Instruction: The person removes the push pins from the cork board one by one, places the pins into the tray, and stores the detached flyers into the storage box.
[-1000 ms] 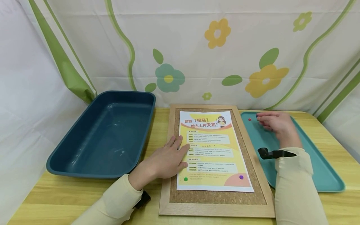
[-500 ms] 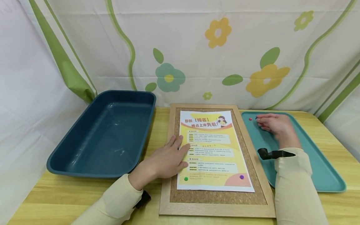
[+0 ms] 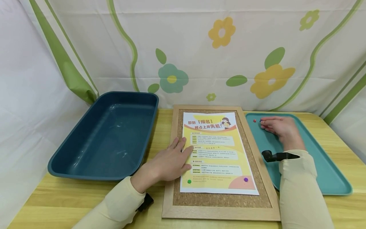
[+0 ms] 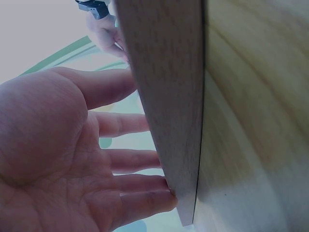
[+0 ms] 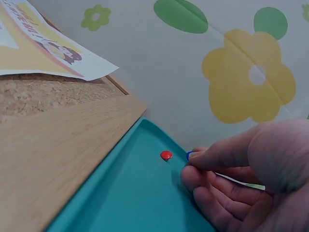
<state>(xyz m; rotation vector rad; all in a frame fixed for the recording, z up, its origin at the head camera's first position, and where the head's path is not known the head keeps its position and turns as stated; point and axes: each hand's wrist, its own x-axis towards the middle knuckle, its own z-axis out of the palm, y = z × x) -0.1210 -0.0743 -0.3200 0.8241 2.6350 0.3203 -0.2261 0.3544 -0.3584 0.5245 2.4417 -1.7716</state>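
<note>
Clock centred on the printed sheet (image 3: 217, 156), head view: left hand (image 3: 172, 160) lies at 9 o'clock, fingers spread over the wooden frame of the corkboard (image 3: 220, 200) and the sheet's edge; green pin (image 3: 189, 181) on the sheet near 7:30, purple pin (image 3: 246, 179) between 4 and 5. Right hand (image 3: 281, 128), between 2 and 3 over the teal tray (image 3: 320, 175), pinches a blue pin (image 5: 189, 155) between thumb and forefinger; red pin (image 5: 166, 155) rests on the tray at the fingertips' 9 o'clock, near them. Navy basin (image 3: 105, 143) sits toward 9, apart from the corkboard.

Head view is bright; blue tub (image 3: 105, 143) glints; wrist views look dimmer.
</note>
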